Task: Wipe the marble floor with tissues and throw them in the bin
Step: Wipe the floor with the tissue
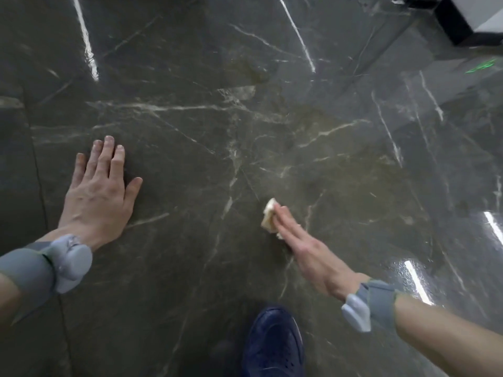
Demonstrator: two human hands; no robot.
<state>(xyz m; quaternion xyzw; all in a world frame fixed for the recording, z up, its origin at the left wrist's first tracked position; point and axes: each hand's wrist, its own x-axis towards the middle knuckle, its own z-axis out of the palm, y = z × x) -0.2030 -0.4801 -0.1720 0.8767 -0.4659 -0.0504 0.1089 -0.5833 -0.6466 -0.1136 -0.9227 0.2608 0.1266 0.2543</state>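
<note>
The dark grey marble floor [190,164] with white veins fills the view. My right hand [307,248] lies with straight fingers on a small wad of pale tissue [268,216], pressing it to the floor at centre right; only the tissue's left edge shows past the fingertips. My left hand [100,191] rests flat on the floor at the left, fingers spread, holding nothing. Both wrists carry grey strapped bands. No bin is plainly in view.
A dark blue shoe [275,344] stands at the bottom centre, just below my right hand. A black-and-white box-like object [471,20] sits on the floor at the top right corner. Bright light streaks reflect off the glossy floor at the right.
</note>
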